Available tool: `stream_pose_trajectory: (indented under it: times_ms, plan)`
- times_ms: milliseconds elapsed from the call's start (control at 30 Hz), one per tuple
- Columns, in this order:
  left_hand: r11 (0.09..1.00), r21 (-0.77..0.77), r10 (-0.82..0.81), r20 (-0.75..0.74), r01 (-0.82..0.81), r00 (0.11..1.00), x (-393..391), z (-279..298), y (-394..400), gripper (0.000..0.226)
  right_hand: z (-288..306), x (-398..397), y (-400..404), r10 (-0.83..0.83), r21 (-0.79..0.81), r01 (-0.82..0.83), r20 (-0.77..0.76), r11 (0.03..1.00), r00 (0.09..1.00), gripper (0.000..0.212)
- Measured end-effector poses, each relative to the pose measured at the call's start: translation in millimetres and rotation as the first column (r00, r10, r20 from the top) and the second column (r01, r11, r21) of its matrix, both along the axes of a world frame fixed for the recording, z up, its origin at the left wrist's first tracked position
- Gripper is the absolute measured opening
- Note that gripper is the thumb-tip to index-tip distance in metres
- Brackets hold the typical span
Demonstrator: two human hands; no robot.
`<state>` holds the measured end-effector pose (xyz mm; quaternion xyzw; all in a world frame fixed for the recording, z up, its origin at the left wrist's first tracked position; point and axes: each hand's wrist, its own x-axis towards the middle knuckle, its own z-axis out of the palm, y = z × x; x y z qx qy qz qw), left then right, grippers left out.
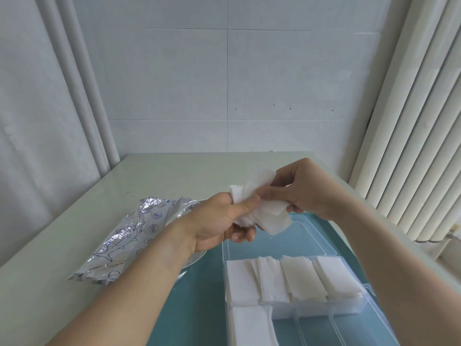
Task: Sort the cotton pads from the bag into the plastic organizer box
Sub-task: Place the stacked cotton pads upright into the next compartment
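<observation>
above the open lid of the clear box (294, 318), both hands meet on one loose bundle of white cotton pads (259, 203): the left hand (219, 221) has its thumb pressed over the bundle's near edge with the fingers curled underneath, and the right hand (299, 188) pinches the far end between thumb and fingertips, so both grips are closed on the pads, which fan out unevenly between them. directly below the grip lies the box's flat lid (287, 236), and nearer the person than the grip, the box's row of compartments holds four upright stacks of pads (289, 278) side by side, with one more stack (252, 325) in the compartment below at the left. left of the grip, partly behind the left wrist, a crinkled silver foil bag (124, 238) lies on the pale table (62, 245); it carries a blue line drawing of a fish and small round icons, and its lettering is too small and creased to read. under the box is a teal mat (199, 295).
</observation>
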<state>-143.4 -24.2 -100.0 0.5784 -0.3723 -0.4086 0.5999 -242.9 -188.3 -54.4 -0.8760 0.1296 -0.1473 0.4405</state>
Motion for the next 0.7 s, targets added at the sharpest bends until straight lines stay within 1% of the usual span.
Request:
stream_pose_trajectory:
  times_ms: [133, 200, 300, 333, 400, 500, 700]
  plan:
    - [0.998, 0.038, 0.039, 0.009, -0.039, 0.999, -0.3, -2.1, -0.7, 0.023, 0.2, -1.2, -1.8, -0.011, -0.022, 0.011, -0.004, 1.000, 1.000, 0.020]
    - [0.995, 0.060, 0.084, 0.010, -0.084, 0.996, 0.4, -1.6, -0.2, 0.020, 2.6, -4.0, -7.1, -0.027, -0.022, 0.027, 0.005, 0.999, 1.000, 0.018]
    - [0.982, 0.077, 0.174, 0.011, -0.175, 0.985, 3.2, -1.7, -1.5, 0.018, 8.5, -8.4, -13.9, -0.068, -0.040, 0.069, 0.032, 0.997, 0.997, 0.026]
    - [0.978, 0.075, 0.196, 0.007, -0.196, 0.981, 4.4, -2.0, -1.9, 0.018, 10.8, -9.6, -13.8, -0.059, -0.049, 0.060, 0.031, 0.997, 0.998, 0.029]
    - [0.974, 0.079, 0.214, 0.014, -0.214, 0.977, 5.8, -2.6, -2.2, 0.019, 13.7, -11.5, -9.7, 0.020, -0.079, -0.020, -0.003, 0.997, 1.000, 0.029]
    - [0.981, 0.093, 0.167, 0.036, -0.170, 0.985, 4.0, -2.3, -1.9, 0.021, 13.9, -13.2, 0.6, 0.156, -0.053, -0.158, -0.035, 0.986, 0.987, 0.032]
    - [0.997, 0.079, -0.024, 0.059, 0.019, 0.998, -1.0, -1.6, 0.5, 0.029, 8.2, -11.7, 10.9, 0.167, -0.103, -0.173, -0.067, 0.980, 0.984, 0.061]
